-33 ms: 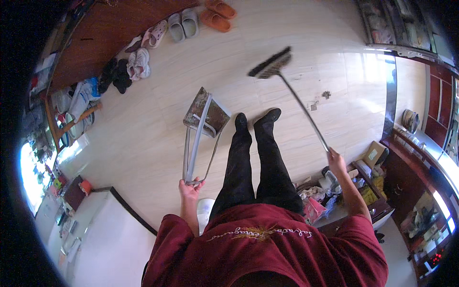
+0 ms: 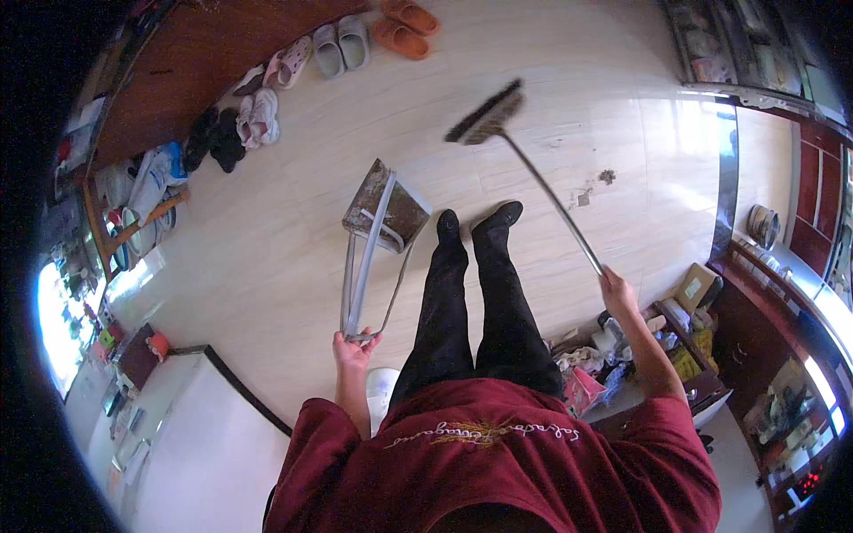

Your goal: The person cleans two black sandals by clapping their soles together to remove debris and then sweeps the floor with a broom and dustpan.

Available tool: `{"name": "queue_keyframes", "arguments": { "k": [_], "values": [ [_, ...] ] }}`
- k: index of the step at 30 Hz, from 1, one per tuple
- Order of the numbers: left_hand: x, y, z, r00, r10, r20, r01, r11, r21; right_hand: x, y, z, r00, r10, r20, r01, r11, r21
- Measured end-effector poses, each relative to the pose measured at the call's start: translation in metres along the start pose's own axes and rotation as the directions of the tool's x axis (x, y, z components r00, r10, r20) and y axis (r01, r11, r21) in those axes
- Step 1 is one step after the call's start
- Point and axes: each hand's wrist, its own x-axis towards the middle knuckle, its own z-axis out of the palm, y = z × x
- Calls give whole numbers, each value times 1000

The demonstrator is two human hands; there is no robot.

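Observation:
My left hand [image 2: 355,349] is closed around the handle end of a long-handled metal dustpan [image 2: 405,218]. Its pan is stained brown inside and sits just left of my feet. In my right hand [image 2: 617,293] is the upper end of a broom [image 2: 553,197] with a thin grey handle. The broom's dark, wide bristle head [image 2: 487,114] is slightly blurred, over the floor beyond my shoes and apart from the pan. A small dark clump of dirt [image 2: 608,177] lies on the floor to the right of the broom handle, beside a fainter patch of debris [image 2: 582,197].
Pairs of shoes line the brown cabinet [image 2: 169,80] at the far left, with orange clogs [image 2: 404,37] at its end. A white-topped table [image 2: 213,435] stands at the near left. Cluttered shelves and a pink container [image 2: 583,391] are at my right.
The broom head has shifted left and slightly farther away, and my right hand has moved a little left with the handle. My left hand and the dustpan have barely moved.

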Motion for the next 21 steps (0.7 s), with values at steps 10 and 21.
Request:
{"name": "queue_keyframes", "arguments": {
  "k": [10, 21],
  "values": [
    [9, -20, 0, 994, -45, 96, 54, 993, -100, 191, -328, 94, 900, -388, 201, 427, 878, -219],
    [6, -11, -10, 994, -81, -77, 76, 995, -72, 187, -153, 69, 971, -130, 203, 154, 982, -108]
  ]
}}
